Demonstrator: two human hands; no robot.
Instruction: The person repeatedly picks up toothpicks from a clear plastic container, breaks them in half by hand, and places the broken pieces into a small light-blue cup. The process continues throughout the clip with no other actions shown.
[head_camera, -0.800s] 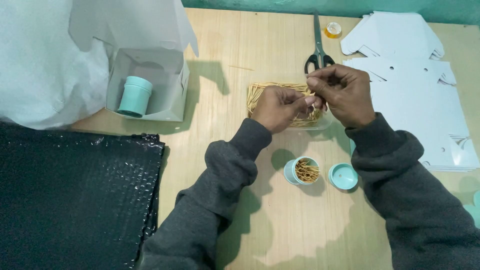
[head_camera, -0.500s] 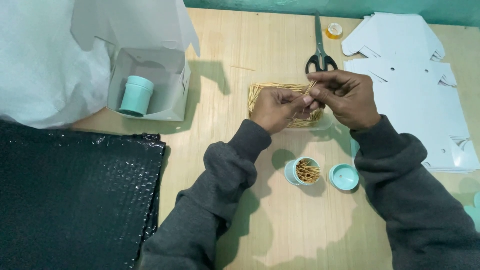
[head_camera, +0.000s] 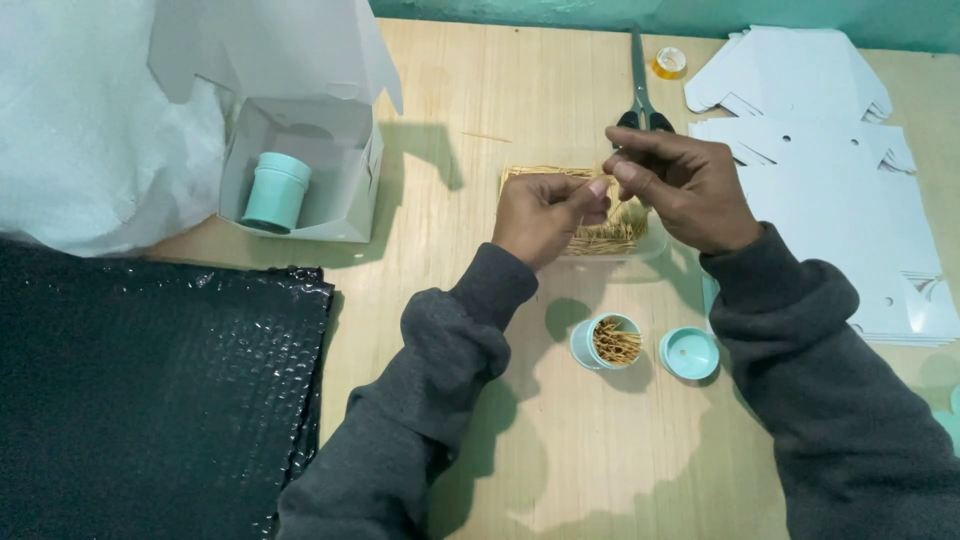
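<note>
My left hand (head_camera: 543, 215) and my right hand (head_camera: 680, 185) meet above a clear tray of toothpicks (head_camera: 610, 235) on the wooden table (head_camera: 480, 100). Both hands pinch a few thin toothpicks between their fingertips. Nearer to me stands a small teal jar (head_camera: 605, 343), open and filled with toothpicks. Its teal lid (head_camera: 689, 353) lies just to the jar's right.
An open white carton (head_camera: 300, 165) at the left holds a closed teal jar (head_camera: 276, 192). Black bubble wrap (head_camera: 150, 390) covers the near left, white foam sheet (head_camera: 90, 120) the far left. Scissors (head_camera: 641, 85), a tape roll (head_camera: 669, 62) and stacked flat white cartons (head_camera: 830, 170) lie at the right.
Both hands have stayed over the tray, with the fingers shifting slightly on the toothpicks. Nothing else has moved.
</note>
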